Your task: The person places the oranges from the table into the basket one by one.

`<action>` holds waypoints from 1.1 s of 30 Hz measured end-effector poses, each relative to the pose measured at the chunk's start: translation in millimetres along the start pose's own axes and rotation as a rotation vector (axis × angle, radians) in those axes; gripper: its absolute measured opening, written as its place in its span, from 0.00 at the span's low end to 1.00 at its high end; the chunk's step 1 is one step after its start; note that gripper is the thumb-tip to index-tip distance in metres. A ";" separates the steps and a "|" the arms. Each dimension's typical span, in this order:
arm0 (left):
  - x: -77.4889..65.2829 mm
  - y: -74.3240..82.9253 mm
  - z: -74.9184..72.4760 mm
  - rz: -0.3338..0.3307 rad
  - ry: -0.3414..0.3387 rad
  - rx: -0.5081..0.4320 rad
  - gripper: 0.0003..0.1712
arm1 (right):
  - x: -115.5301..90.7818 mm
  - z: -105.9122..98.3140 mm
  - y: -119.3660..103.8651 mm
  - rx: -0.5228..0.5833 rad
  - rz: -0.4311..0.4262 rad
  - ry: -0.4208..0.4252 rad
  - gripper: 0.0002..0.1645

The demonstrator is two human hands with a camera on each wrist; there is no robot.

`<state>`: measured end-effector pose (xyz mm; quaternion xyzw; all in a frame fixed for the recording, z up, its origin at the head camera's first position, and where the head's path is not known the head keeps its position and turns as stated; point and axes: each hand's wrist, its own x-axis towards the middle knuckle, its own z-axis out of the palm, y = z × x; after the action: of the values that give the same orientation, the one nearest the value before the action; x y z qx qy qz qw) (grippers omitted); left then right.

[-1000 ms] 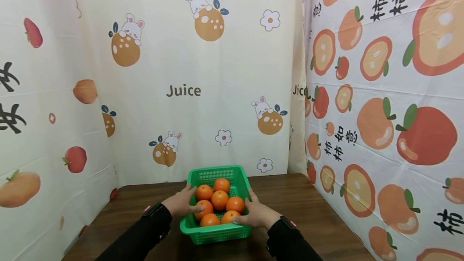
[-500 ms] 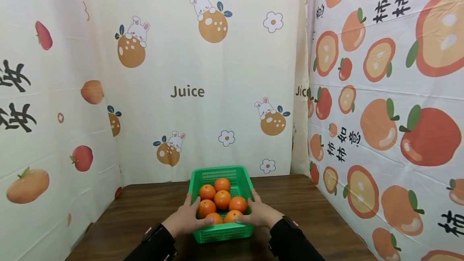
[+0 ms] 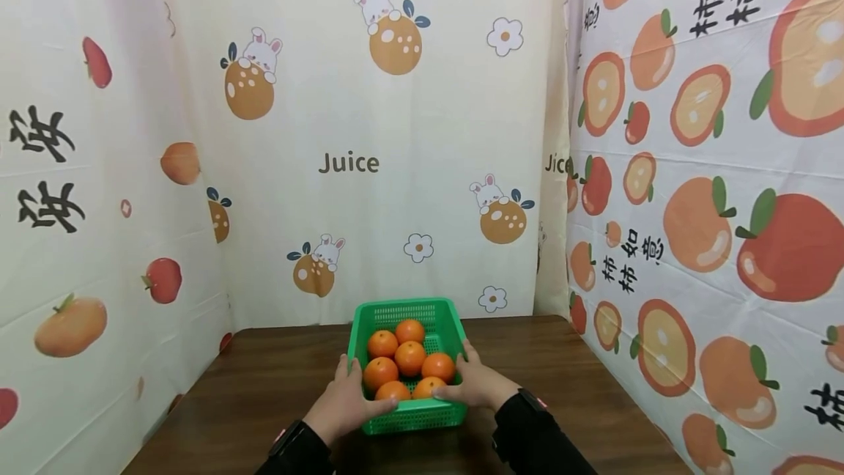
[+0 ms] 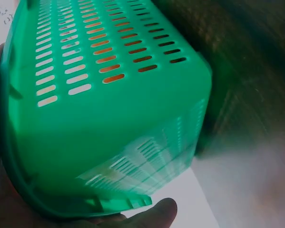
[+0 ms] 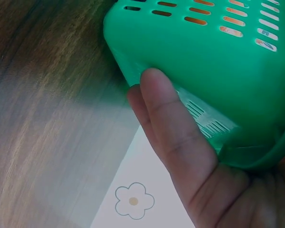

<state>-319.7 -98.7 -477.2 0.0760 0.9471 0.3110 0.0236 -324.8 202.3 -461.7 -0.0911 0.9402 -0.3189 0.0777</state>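
A green plastic basket (image 3: 415,422) with slotted walls stands on the dark wooden table, holding several oranges (image 3: 410,358). My left hand (image 3: 343,402) grips its near left corner, thumb over the front rim and fingers along the left side. In the left wrist view, the basket wall (image 4: 85,128) fills most of the picture, with a fingertip (image 4: 165,211) showing below the rim. On the other side my right hand (image 3: 481,385) holds the right rim, thumb inside by an orange. The right wrist view shows its fingers (image 5: 168,114) lying along the outer wall.
The wooden table (image 3: 283,380) extends to both sides of the basket. A cream curtain (image 3: 428,116) with fruit and rabbit prints hangs right behind it. Printed white cloths stand at the left (image 3: 119,255) and right (image 3: 712,167).
My left hand has slid back toward the near left corner, its thumb leaving the oranges for the front rim. The right hand stays at the right rim. The head view has shifted slightly left.
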 end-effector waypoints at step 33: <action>-5.7 1.0 0.2 0.024 0.025 -0.044 0.75 | -5.1 -0.9 -3.6 -0.005 -0.027 0.026 0.64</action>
<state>-313.9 -98.7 -476.7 0.0830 0.9393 0.3329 0.0099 -319.6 201.1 -458.4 -0.0997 0.9406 -0.3187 0.0608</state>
